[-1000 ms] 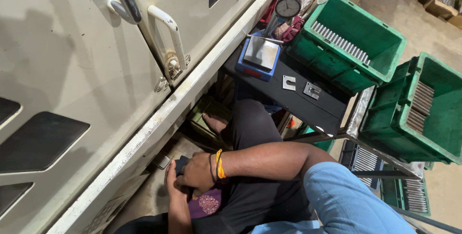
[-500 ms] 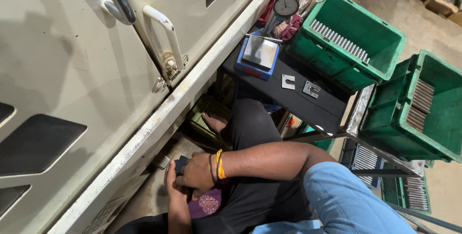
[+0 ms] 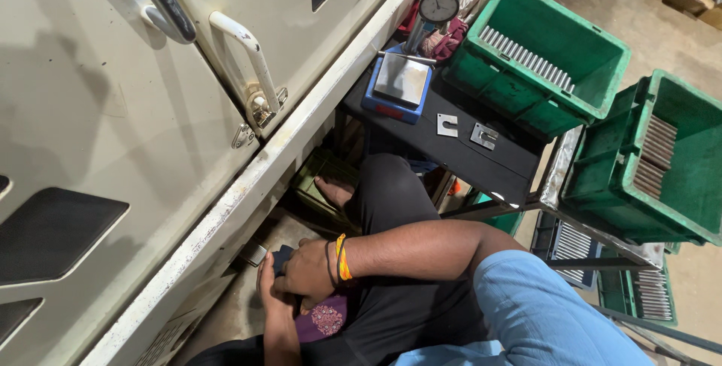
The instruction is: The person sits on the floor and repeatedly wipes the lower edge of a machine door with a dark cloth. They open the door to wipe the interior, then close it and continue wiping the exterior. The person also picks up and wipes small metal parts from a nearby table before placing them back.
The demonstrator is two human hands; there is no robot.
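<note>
Dark small object point(image 3: 282, 258) stayed low centre-left, clasped between both hands as before. Right hand point(image 3: 307, 274) curled over it; left hand point(image 3: 272, 291) gripped beneath. Machine door point(image 3: 113, 110) filled the upper left; view barely shifted.

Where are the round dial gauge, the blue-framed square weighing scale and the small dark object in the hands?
round dial gauge point(image 3: 439, 5), head view, dial face.
blue-framed square weighing scale point(image 3: 401, 78), head view, metal platform.
small dark object point(image 3: 282, 255), head view, exposed top.

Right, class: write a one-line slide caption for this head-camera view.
Seated worker's right hand and left hand meet on a small dark object beside a cream machine, green crates nearby.
</note>
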